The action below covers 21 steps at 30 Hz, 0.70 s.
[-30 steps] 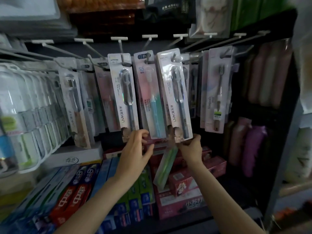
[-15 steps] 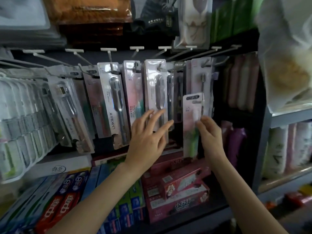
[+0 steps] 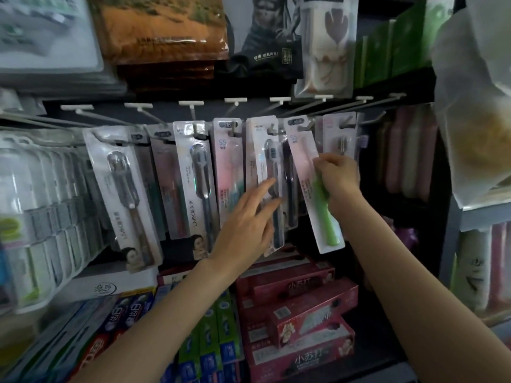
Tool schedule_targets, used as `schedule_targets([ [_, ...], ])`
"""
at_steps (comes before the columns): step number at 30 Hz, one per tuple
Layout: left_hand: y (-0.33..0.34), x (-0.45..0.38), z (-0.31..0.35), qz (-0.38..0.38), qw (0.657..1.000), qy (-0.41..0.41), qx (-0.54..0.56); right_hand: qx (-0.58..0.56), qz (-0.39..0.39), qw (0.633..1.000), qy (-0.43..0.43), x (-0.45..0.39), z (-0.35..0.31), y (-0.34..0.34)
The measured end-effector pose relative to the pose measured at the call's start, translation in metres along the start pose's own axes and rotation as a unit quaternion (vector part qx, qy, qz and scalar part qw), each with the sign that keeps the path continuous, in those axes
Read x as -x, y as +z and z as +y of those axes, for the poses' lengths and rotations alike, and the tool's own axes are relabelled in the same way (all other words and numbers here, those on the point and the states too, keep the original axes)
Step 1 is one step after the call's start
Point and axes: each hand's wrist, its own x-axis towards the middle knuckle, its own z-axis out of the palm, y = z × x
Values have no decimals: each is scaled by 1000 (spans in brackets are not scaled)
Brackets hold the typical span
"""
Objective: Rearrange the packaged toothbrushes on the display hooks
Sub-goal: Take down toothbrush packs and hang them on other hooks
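Packaged toothbrushes hang in a row from white display hooks (image 3: 235, 100) across the middle of the rack. My right hand (image 3: 338, 174) pinches a pink-backed pack holding a green toothbrush (image 3: 320, 194), tilted, with its top near a hook at the upper right of the row. My left hand (image 3: 249, 217) reaches up with straight fingers that touch a clear pack with a dark toothbrush (image 3: 269, 167) hanging just left of the pink pack. More packs hang further left, among them a silver-carded toothbrush pack (image 3: 197, 175).
Red toothpaste boxes (image 3: 298, 322) and blue and green toothpaste boxes (image 3: 210, 341) are stacked below the hooks. Clear blister packs (image 3: 36, 217) crowd the left side. Pink bottles (image 3: 406, 158) stand at the right, and bagged goods (image 3: 166, 29) sit on the shelf above.
My right hand has lifted the green toothbrush pack from low in the row up towards the hooks. My left hand stayed on the hanging packs with fingers spread. The view has drawn closer to the rack.
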Motion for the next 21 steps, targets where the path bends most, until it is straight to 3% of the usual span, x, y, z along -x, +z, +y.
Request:
schedule_targets([
  [4,-2,13,-4,31,999,-8,11,4,14,1000,10,5,14,5],
  [9,-18,43,-25,139,983,-103,57,90,74,976,-185,48,21,2],
  [12,-28,44,-36,208,939,-236,139,65,15,958,-280,81,15,20],
  [15,-31,35,-44,153,888,-365,236,49,-33,953,-297,103,17,41],
  [17,-31,34,-53,109,872,-401,258,62,-80,954,-284,112,24,54],
  [21,-53,44,-73,80,908,-370,181,149,-198,942,-224,121,42,73],
])
